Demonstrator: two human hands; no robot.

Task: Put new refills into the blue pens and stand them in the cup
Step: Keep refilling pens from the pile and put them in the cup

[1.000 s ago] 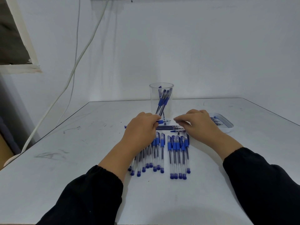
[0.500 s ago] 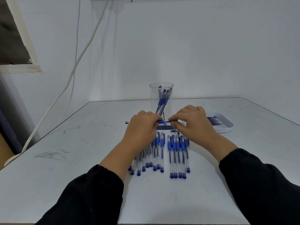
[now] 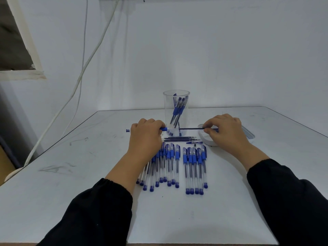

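My left hand (image 3: 144, 137) grips a blue pen barrel (image 3: 163, 129) held level above the table, its end cap sticking out to the left. My right hand (image 3: 224, 130) pinches a dark refill (image 3: 190, 128) drawn out to the right of that barrel. Behind them stands a clear cup (image 3: 176, 112) with several blue pens upright in it. Two rows of blue pens (image 3: 194, 167) lie side by side in front of my hands. Loose refills (image 3: 180, 138) lie just behind the rows.
A shallow white tray (image 3: 248, 134) sits at the right, partly under my right hand. A small blue tip piece (image 3: 194, 142) lies beside the refills. White cables hang down the wall at the left. The table's left edge runs diagonally.
My hands have moved apart. The right hand slid right toward the tray, drawing the refill out of the barrel that the left hand keeps hold of.
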